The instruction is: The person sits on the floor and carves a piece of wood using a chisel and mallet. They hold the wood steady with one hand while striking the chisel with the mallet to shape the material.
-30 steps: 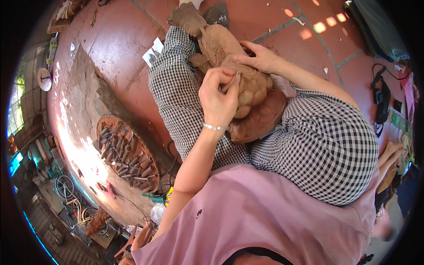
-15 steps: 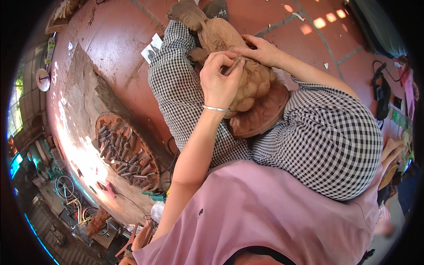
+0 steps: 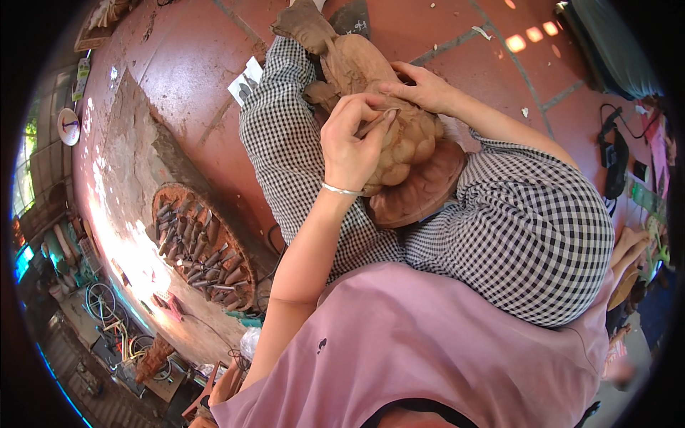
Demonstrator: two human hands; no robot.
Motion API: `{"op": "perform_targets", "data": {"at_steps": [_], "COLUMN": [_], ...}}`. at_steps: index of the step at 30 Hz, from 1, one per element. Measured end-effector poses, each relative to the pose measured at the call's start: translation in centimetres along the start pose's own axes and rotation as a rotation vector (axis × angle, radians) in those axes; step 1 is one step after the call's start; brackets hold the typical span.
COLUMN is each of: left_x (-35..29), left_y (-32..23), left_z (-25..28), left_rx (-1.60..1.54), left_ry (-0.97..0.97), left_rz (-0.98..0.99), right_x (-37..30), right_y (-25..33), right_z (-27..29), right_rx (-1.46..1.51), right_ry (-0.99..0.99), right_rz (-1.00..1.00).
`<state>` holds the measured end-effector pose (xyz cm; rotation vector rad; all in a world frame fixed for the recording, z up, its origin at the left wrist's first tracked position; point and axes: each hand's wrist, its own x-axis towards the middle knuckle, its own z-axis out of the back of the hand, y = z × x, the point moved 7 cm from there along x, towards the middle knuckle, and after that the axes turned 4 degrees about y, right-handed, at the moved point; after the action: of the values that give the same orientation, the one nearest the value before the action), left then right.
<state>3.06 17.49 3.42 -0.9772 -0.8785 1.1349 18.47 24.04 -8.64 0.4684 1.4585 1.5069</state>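
A brown carved wooden statue (image 3: 408,139) lies tilted across my lap, its head toward the far left and its rounded base toward me. My left hand (image 3: 349,139), with a silver bangle at the wrist, is closed in a pinch over the statue's middle. Between its thumb and fingers shows a small, thin brown piece (image 3: 372,125), too small to name for sure. My right hand (image 3: 425,88) grips the statue's far right side, thumb on the carved surface and fingers curled round the edge, partly hidden.
On the left stands a big wooden slab (image 3: 121,143). Beside it, a round tray (image 3: 251,278) holds several carving tools. A white card (image 3: 246,82) lies by my checkered trouser leg. Black straps (image 3: 614,153) lie on the tiled floor (image 3: 457,21) at right. A bicycle (image 3: 103,303) is at far left.
My left hand has shifted slightly toward me and left along the statue, still pinching the thin piece. My right hand keeps its grip, with the thumb moved a little.
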Motion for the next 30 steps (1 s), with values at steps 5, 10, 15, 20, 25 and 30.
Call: {"op": "perform_targets", "data": {"at_steps": [5,10,15,20,25,30], "left_x": [-2.1,-2.5,-1.5,-2.8,-3.4,-2.1], "left_y": [3.2,4.7,3.5,2.3,1.1,1.3], "left_z": [1.9,2.1,1.5,1.3,0.8,-0.4], "left_rx": [-0.2,-0.315,-0.353,-0.15,-0.046,-0.27], "left_ry": [0.121,0.111,0.132,0.009,-0.132,-0.239], "left_rz": [-0.04,-0.072,-0.089,-0.032,-0.039,0.126], "right_x": [-0.3,-0.2,0.2,-0.2,0.2,0.2], "right_y": [0.7,0.7,-0.4,-0.1,-0.6,0.0], "right_z": [0.0,-0.1,-0.1,-0.2,-0.4,0.5], "right_rx": [-0.015,0.008,-0.009,-0.005,-0.046,-0.154], "right_ry": [-0.004,0.007,-0.018,-0.012,-0.035,-0.091], "right_rz": [-0.048,-0.056,-0.012,-0.031,-0.064,-0.057]}}
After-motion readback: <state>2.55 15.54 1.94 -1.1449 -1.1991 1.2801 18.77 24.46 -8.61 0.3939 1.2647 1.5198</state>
